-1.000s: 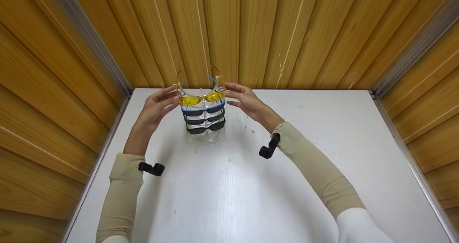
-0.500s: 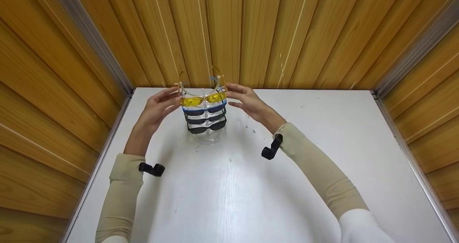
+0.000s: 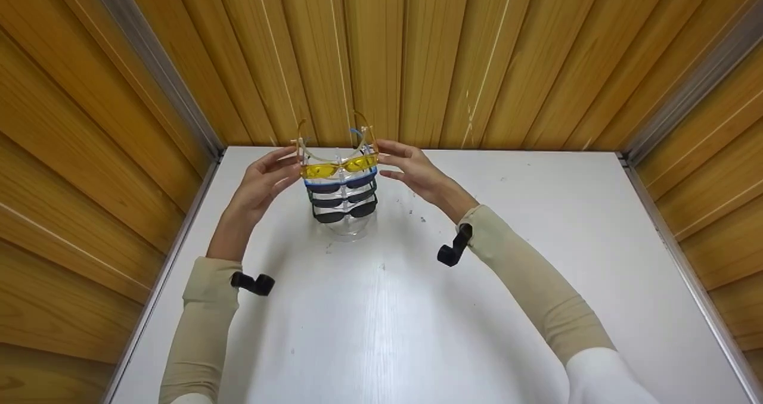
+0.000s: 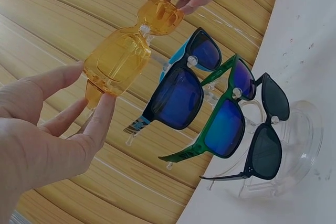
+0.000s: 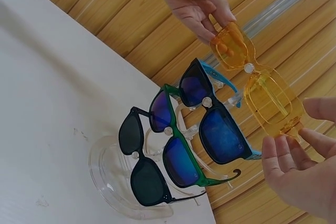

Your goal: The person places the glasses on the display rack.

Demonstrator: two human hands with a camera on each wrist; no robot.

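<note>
A pair of yellow glasses (image 3: 340, 165) with see-through yellow lenses sits at the top of a clear display stand (image 3: 350, 234). My left hand (image 3: 262, 180) pinches its left end near the hinge. At the other end, my right hand (image 3: 417, 168) holds the frame between thumb and fingers. Lower on the stand, one beneath another, are blue-and-black sunglasses (image 4: 181, 95), green-framed sunglasses (image 4: 226, 124) and black sunglasses (image 5: 147, 179). The yellow temples point back toward the wall; the nose rest behind the yellow bridge is partly hidden in the wrist views.
The stand is near the back edge of a white table (image 3: 381, 320). Wood-look panels (image 3: 429, 58) rise behind it and at both sides, with metal strips (image 3: 158, 64) in the corners. Small dark marks (image 3: 417, 216) dot the tabletop right of the stand.
Almost nothing differs. Both hands stay at the ends of the yellow glasses; the hands, glasses and stand appear shifted very slightly to the right in the head view.
</note>
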